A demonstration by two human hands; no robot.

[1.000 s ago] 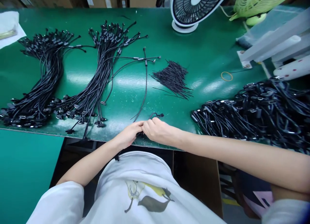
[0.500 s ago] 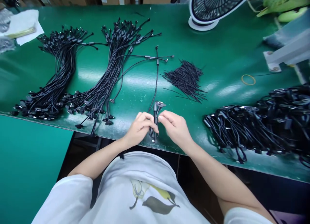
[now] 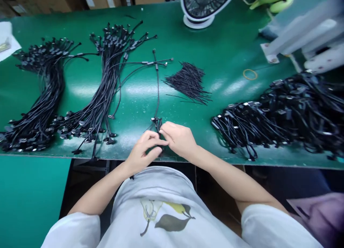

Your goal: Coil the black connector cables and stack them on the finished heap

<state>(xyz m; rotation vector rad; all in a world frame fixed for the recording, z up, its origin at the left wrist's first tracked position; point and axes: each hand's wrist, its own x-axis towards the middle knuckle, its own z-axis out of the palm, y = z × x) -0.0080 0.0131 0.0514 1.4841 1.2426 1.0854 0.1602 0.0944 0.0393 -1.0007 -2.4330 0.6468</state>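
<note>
A folded black cable (image 3: 158, 123) stands between my two hands near the front edge of the green workbench, its connector end poking up above my fingers. My right hand (image 3: 179, 139) is closed, thumb and forefinger pinching the bundle from the right. From the left, my left hand (image 3: 143, 150) is closed around the lower part, its fingers reaching across toward the right hand. The fingers hide most of the loops. Just beyond, a cable with a cross-shaped junction (image 3: 156, 63) lies on the bench. Thin black ties (image 3: 189, 83) are heaped to its right.
Two long bunches of black cables (image 3: 107, 76) (image 3: 51, 90) lie at the left. A large pile of folded cables (image 3: 290, 115) covers the right side. Behind stand a white fan (image 3: 199, 24) and a metal bracket (image 3: 271, 54). A yellow rubber band (image 3: 250, 74) lies near the bracket.
The view has swung right, so the bench items sit further left. The connector end has turned, and my fingers now cover more of the folded cable.
</note>
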